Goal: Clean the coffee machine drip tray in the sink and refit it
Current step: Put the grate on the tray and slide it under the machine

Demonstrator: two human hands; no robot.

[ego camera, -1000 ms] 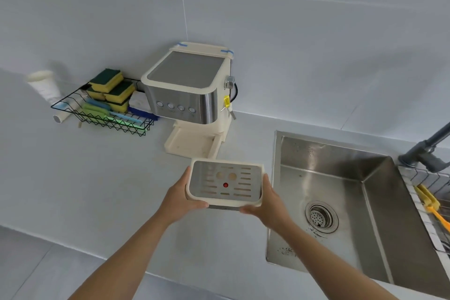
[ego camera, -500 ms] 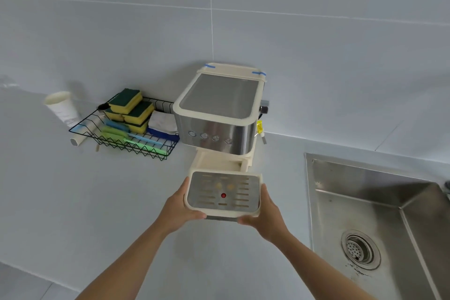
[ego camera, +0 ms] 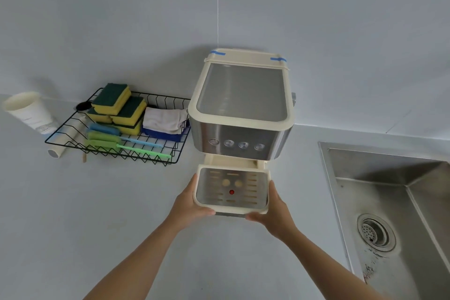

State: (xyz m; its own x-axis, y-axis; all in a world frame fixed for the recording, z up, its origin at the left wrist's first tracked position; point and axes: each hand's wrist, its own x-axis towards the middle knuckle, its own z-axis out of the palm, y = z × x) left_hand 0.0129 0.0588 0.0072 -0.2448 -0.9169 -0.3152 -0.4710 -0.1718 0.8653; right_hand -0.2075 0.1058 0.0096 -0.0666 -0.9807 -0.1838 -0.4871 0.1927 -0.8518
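Two hands, left hand (ego camera: 188,204) and right hand (ego camera: 275,209), clamp the drip tray (ego camera: 231,189); no readable writing.

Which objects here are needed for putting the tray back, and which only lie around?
Needed:
- cream drip tray with slotted metal grate
- left hand and right hand, holding the tray's sides
- cream and steel coffee machine

Only lying around:
- black wire basket with yellow-green sponges, brushes and white cloth
- white paper cup
- steel sink
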